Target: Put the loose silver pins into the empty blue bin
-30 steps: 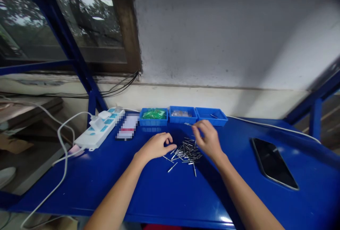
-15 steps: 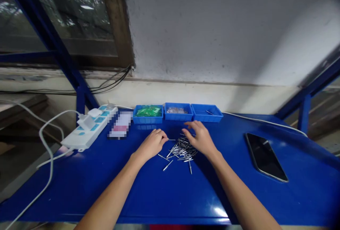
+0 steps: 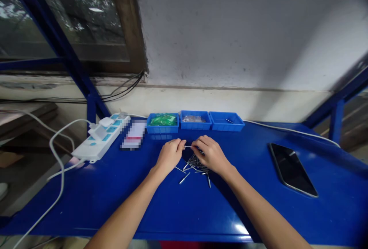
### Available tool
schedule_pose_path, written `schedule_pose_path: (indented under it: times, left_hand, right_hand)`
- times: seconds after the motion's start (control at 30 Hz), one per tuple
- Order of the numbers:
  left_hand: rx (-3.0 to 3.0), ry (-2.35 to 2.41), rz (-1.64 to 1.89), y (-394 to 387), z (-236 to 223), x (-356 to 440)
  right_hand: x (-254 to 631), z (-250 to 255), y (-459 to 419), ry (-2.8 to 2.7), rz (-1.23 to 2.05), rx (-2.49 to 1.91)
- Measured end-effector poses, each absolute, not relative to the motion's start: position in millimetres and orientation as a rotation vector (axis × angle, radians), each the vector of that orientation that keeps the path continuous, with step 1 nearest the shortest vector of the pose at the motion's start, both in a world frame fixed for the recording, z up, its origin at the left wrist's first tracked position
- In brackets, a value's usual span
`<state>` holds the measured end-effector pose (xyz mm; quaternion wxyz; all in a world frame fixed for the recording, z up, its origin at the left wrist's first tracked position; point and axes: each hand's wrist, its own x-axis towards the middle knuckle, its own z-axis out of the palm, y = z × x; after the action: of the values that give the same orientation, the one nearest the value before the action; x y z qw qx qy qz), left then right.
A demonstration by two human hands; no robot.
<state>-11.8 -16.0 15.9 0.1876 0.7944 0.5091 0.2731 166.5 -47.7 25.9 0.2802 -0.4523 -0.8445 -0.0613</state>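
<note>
A single silver pop rivet (image 3: pixel 188 146) stretches between my two hands above the table. My left hand (image 3: pixel 170 154) pinches its left end between thumb and fingers. At its other end, the thumb and fingertips of my right hand (image 3: pixel 211 151) close on the thin pin. Below and between the hands lies a pile of loose pop rivets (image 3: pixel 194 163), partly hidden by my right hand. One separate rivet (image 3: pixel 184 178) rests in front of the pile.
Along the back edge stand a blue bin with green packets (image 3: pixel 162 127), a blue bin with clear packets (image 3: pixel 195 125) and a blue bin with a rivet (image 3: pixel 227 125). A power strip (image 3: pixel 97 141) and a blurred phone-like item (image 3: pixel 133 134) lie left, a black phone (image 3: pixel 292 169) right.
My right hand has moved left from over the pile and closed on the free end of the rivet held by my left hand. The view has shifted slightly.
</note>
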Motion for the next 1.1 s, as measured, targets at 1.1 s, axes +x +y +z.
schedule_pose_path:
  times: [1.1]
  left_hand:
    - [2.385, 1.291, 0.755, -11.1, 17.1, -16.6]
  right_hand:
    - [154.5, 14.8, -46.3, -2.192, -0.172, -1.268]
